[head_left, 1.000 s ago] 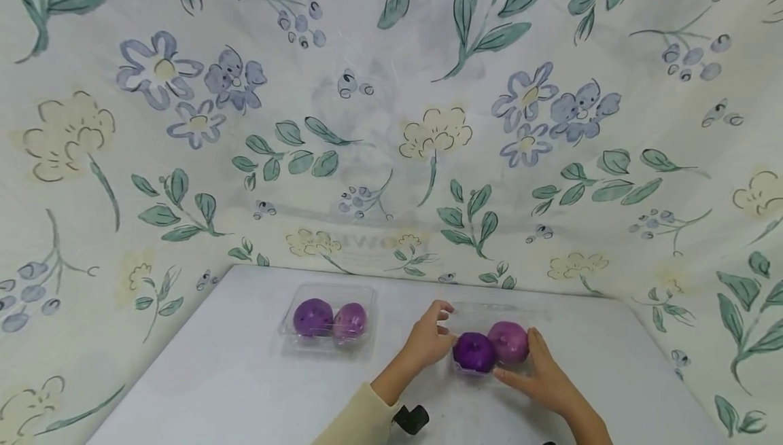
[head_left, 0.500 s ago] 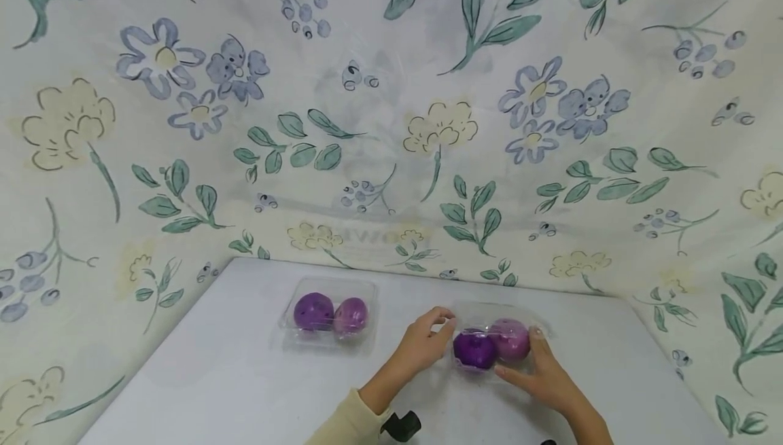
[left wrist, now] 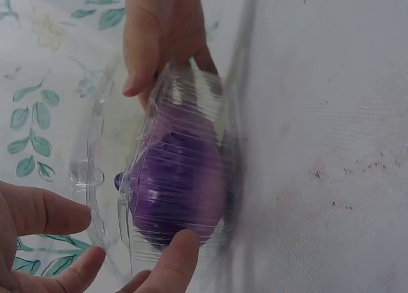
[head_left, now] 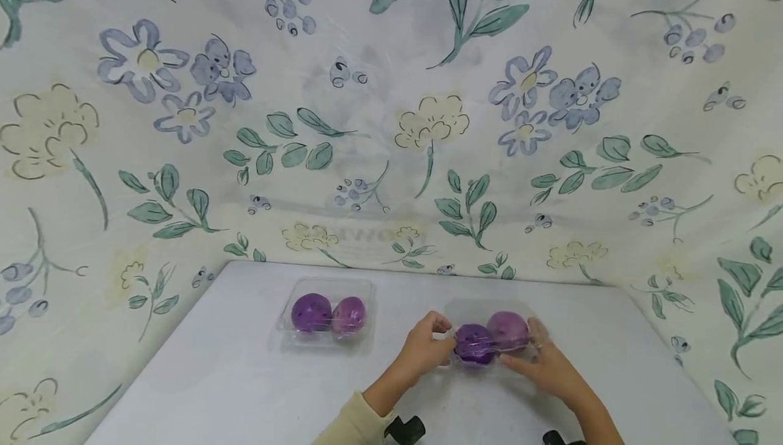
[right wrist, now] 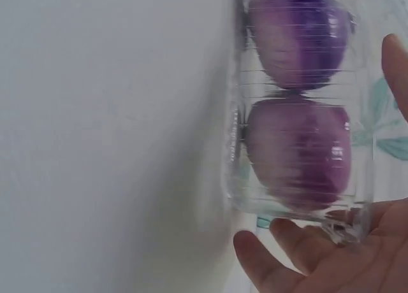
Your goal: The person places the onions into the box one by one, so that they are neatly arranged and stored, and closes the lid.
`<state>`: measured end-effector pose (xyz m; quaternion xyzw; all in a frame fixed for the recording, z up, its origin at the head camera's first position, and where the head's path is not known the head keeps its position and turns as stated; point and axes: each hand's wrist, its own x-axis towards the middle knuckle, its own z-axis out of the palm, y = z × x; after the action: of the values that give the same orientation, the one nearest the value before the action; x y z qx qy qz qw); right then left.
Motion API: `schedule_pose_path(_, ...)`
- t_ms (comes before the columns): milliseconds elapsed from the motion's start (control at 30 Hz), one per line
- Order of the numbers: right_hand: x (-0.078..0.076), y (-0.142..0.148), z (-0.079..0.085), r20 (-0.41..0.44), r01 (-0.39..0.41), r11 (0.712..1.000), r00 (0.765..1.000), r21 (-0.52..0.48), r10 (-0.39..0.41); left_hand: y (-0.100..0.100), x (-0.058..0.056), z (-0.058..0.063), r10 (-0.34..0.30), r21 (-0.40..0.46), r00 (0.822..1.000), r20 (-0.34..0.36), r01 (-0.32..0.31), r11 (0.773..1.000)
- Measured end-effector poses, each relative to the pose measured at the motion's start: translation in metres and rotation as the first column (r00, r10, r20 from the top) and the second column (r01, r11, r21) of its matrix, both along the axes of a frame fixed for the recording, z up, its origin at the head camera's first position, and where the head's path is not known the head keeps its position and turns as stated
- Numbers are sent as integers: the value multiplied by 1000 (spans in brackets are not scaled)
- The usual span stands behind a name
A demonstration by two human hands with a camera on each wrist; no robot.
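Observation:
A clear plastic clamshell box (head_left: 472, 308) stands on the white table, its lid partly folded over the base. Inside sit a dark purple ball, onion-like (head_left: 474, 344), and a pinkish-purple one (head_left: 509, 331). My left hand (head_left: 425, 343) is at the box's left end; in the left wrist view a fingertip (left wrist: 185, 239) lies against its ribbed wall and another touches a lid rim (left wrist: 95, 178). At the right end my right hand (head_left: 550, 367) has its fingers spread. The right wrist view shows those fingers (right wrist: 287, 239) reaching past the box's end, with the thumb off the wall.
Left of the work, a second clear clamshell box (head_left: 293, 289) holds two purple balls. The white table (head_left: 226, 377) ends at a hanging floral cloth (head_left: 367, 159). Dark wrist gear (head_left: 406, 429) shows near the left sleeve.
The lid has come forward over the purple balls. My left hand has moved slightly in against the box's left end, and my right fingers have followed the lid. The other box stays put.

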<state>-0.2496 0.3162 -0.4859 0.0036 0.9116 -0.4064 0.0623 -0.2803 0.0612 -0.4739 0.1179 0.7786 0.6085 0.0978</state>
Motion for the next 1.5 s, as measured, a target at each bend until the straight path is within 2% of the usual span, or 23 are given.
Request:
schedule_pose_path(167,2,13,11,69,22,990,998,-138,-13,-1,-1,1,-14,-9,1000,-13,14,1000)
schedule_pose_path(267,6,23,17,59,32,985,998,-170,-22,-1,-2,1,-16,-24,999,-28,16,1000)
schedule_pose_path(400,8,28,20,55,63,975,997,-211,-52,-3,-3,-2,-23,-44,1000,-7,23,999)
schedule_pose_path(533,7,26,20,98,140,943,989,-303,-115,-2,-3,-5,-40,-29,999,17,41,999)
schedule_pose_path(633,6,25,20,114,194,916,980,-351,-164,-2,-4,-5,-49,-24,999,9,50,998)
schedule_pose_path(933,6,19,19,109,285,879,958,-383,-264,-4,0,-3,-59,-43,998,-29,58,997)
schedule_pose_path(1033,5,16,19,105,301,874,953,-382,-283,-4,-2,-3,-50,-38,999,-19,50,998)
schedule_pose_path(1200,4,12,16,104,298,891,954,-343,-280,-3,-2,-4,-45,-52,999,1,45,998)
schedule_pose_path(1300,3,12,13,93,277,901,961,-333,-261,-3,-2,-4,-50,-32,999,20,50,998)
schedule_pose_path(1500,2,15,12,117,258,902,966,-345,-232,-3,-2,-5,-61,14,996,66,61,998)
